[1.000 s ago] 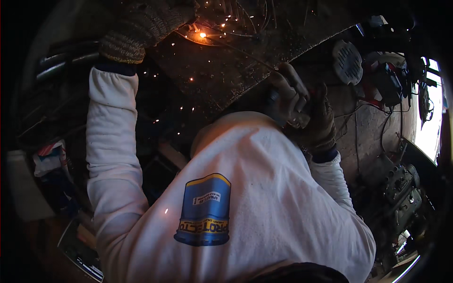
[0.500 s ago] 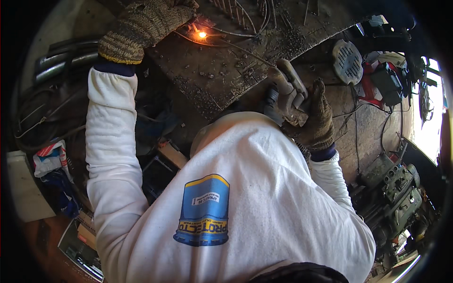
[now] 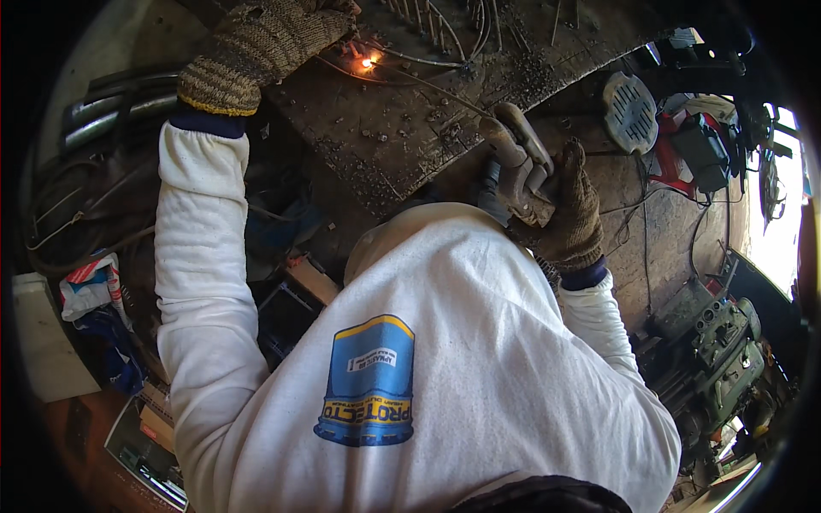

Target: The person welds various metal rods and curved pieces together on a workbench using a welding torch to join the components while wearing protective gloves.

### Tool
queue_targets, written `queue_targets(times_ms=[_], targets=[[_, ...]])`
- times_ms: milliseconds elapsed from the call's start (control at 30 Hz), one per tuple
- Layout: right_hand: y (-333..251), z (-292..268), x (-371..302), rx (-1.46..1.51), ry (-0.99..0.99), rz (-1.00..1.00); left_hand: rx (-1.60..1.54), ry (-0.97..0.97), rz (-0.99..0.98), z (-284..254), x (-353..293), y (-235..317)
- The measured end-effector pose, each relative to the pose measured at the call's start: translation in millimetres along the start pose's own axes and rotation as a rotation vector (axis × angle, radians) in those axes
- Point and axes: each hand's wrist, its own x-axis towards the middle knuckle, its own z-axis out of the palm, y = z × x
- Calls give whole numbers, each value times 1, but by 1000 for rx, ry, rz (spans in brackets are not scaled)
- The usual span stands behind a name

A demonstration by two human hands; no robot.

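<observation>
My left hand (image 3: 278, 47), in a brown knitted glove, lies at the upper left over the dark metal worktable (image 3: 376, 145). Its fingers are curled at the glowing work, and what they hold is hidden. Beside those fingers a bright orange weld spot (image 3: 369, 62) burns on a curved thin metal rod (image 3: 415, 60). My right hand (image 3: 575, 209), gloved too, is closed around a welding electrode holder (image 3: 519, 162) off the table's near edge. From the holder's jaws a long thin welding electrode (image 3: 440, 90) runs up and left toward the glow.
Several upright rods (image 3: 419, 17) stand at the table's far side, with dark metal bits scattered about. At the right are a round slotted plate (image 3: 630, 113), a red and dark machine (image 3: 697, 154) and cables. A greenish machine (image 3: 718, 342) sits lower right; metal pipes (image 3: 120, 115) lie left.
My right hand and the electrode holder have shifted slightly left and up. The orange glow looks a little smaller. My left hand has stayed in place.
</observation>
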Motion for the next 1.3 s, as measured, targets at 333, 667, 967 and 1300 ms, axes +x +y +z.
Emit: queue_targets(times_ms=[333, 667, 967, 1300], targets=[[2, 1, 3, -147, 0, -73, 43, 12, 28, 4, -3, 1], [1, 0, 10, -138, 4, -112, 45, 11, 34, -1, -2, -1], [-13, -10, 7, -69, -11, -91, 352, 55, 273, 4, 1, -8], [-25, -32, -3, -37, -14, 26, -117, -113, -46, 3, -3, -31]])
